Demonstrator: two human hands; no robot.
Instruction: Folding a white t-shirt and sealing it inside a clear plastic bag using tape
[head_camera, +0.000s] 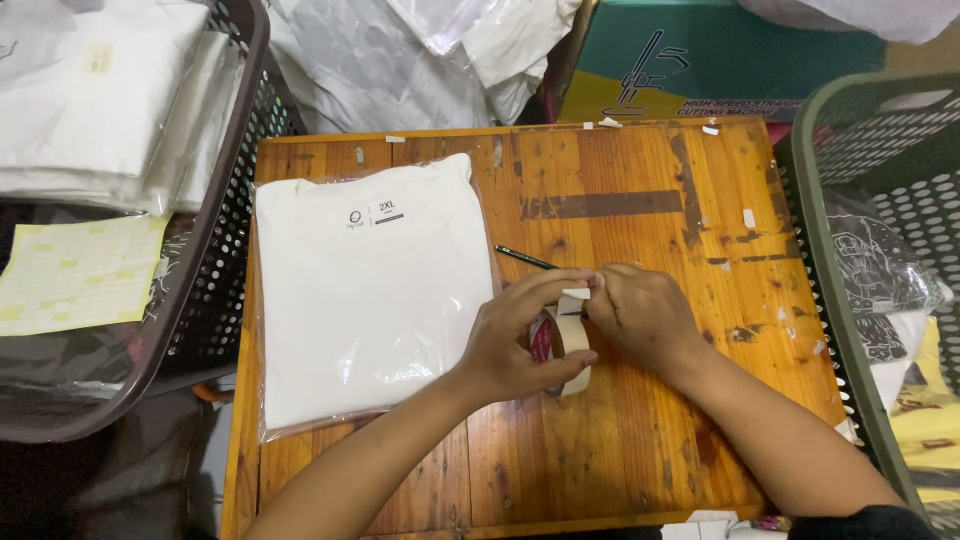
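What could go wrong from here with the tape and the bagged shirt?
1. Both hands, left hand and right hand, pinch the tape roll at its loose end; the strip may tear short or stick to the fingers.
2. The pencil lies just beyond the hands and might get knocked and roll.
3. The bagged shirt overhangs the table edge slightly at its near corner, so a nudge may shift it.

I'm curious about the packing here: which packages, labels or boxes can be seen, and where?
Bagged shirt: clear flat bag, white folded shirt, table's left.
Neck label: small dark print at the collar.
Sticker sheet: pale yellow grid, left basket.
Cardboard box: teal and yellow, behind table.
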